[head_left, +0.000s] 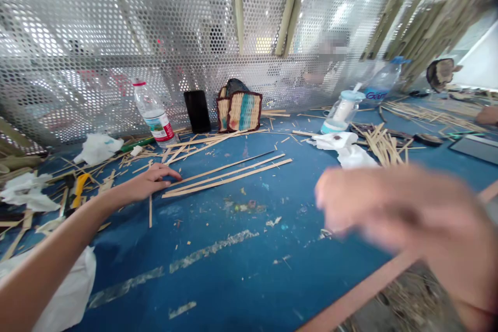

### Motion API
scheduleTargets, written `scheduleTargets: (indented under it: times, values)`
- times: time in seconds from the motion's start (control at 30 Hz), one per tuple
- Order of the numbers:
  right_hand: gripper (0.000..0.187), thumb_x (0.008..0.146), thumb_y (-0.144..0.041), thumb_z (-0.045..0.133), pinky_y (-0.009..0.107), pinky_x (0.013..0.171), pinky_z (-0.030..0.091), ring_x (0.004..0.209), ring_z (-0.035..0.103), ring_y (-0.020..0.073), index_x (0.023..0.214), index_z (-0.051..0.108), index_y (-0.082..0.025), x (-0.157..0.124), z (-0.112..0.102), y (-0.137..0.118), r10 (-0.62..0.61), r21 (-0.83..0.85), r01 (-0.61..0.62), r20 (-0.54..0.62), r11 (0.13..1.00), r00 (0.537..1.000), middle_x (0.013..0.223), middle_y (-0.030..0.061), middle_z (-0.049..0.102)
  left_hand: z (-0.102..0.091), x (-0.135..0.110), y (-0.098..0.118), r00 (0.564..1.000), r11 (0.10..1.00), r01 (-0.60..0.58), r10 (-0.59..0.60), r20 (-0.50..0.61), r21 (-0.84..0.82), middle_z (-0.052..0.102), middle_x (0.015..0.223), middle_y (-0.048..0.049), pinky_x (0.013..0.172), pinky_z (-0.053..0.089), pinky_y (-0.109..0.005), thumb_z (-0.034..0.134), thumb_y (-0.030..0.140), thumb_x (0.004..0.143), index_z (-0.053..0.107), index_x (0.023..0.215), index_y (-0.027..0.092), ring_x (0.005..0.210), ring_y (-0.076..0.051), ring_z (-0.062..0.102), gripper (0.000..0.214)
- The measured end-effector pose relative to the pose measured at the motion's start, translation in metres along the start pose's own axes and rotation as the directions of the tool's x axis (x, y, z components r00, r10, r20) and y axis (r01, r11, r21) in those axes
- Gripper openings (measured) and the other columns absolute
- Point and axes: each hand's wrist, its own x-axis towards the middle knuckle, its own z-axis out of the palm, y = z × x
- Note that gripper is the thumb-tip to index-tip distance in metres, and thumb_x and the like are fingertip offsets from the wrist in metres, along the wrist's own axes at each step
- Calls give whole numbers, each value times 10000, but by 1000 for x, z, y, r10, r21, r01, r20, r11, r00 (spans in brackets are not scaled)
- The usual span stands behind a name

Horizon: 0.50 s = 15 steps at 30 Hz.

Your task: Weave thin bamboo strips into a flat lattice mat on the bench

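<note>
**Left grip flat on the strips, right grip a blur**

Left grip [146, 184] lies stretched out and low, fingers loosely spread and closed on nothing. Its fingertips [175, 175] touch the near ends of three long strips [233, 171], seemingly to pin them in place rather than lift them. The strips lie side by side on the blue desk [241, 280], fanning slightly away to the right. Their left ends are gathered at that hand, within easy reach. Right grip [392, 212] hangs above the desk's near right part, badly blurred; whether it is wide, narrow or holding anything I cannot tell. A bottle [154, 116], a phone [197, 110] and a woven pouch [238, 110] stand back against the perforated screen [97, 36], probably set there to keep them out of the working space. Splinters [112, 174] litter the left side. A tissue [342, 148] and a stick bundle [383, 145] lie to the right.
</note>
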Motion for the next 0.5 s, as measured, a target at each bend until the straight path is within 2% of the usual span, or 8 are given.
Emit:
scheduleTargets:
  times: [0.07,0.13,0.2,0.23,0.27,0.33,0.4,0.5]
  values:
    - [218,880,-331,542,425,703,533,773,685,245,926,745,-394,18,-43,52,102,-275,-198,-326,941,940,817,25,708,0,-1,3,1000,1000,-7,7,14,1,652,1138,-82,1095,368,-453,485,573,839,721,1103,248,1152,-289,536,481]
    - [244,870,-294,500,455,760,511,839,684,286,943,732,-277,17,-85,119,254,-469,-576,-584,670,771,853,89,709,-1,-3,6,999,1000,0,0,37,0,637,1169,-77,1113,350,-459,473,556,854,703,1130,241,1187,-284,518,478]
    - [240,843,-306,510,505,772,493,939,666,375,925,713,-208,-4,-121,190,537,-548,-801,-612,241,580,952,167,712,-1,-4,9,999,1000,15,-15,52,-3,625,1190,-75,1123,342,-457,466,547,864,689,1148,237,1214,-282,505,476]
    - [237,838,-326,526,523,781,486,996,650,417,905,710,-191,-19,-135,222,680,-567,-821,-575,69,454,1030,206,706,-1,-4,10,998,1000,20,-20,51,-3,623,1191,-74,1123,344,-454,464,548,867,686,1150,238,1219,-282,504,475]
    - [247,837,-334,533,518,795,483,1045,634,430,920,710,-182,-37,-146,251,751,-577,-816,-547,-18,370,1117,228,690,-1,-4,10,999,1000,19,-19,47,-3,623,1190,-73,1122,347,-451,460,550,871,684,1149,240,1219,-282,506,473]
    - [311,837,-385,552,499,793,488,1078,625,427,1019,709,-187,-68,-156,293,756,-579,-815,-544,-25,363,1246,250,642,0,-4,8,999,1000,5,-5,32,-2,630,1183,-69,1117,357,-449,456,564,873,689,1138,248,1211,-282,516,474]
    - [357,844,-406,546,468,800,496,1089,626,404,1079,701,-187,-89,-157,316,770,-529,-847,-561,-50,305,1268,244,634,2,-4,3,1000,1000,-3,3,13,-4,638,1176,-70,1104,374,-452,456,581,868,697,1125,250,1198,-286,527,483]
    - [378,808,-404,599,465,881,467,1165,579,399,1110,697,-199,-96,-151,327,739,-521,-853,-587,-31,331,1322,225,608,5,-1,-7,1000,1000,-10,10,-8,-4,651,1158,-75,1080,399,-453,473,600,852,713,1097,253,1167,-293,549,488]
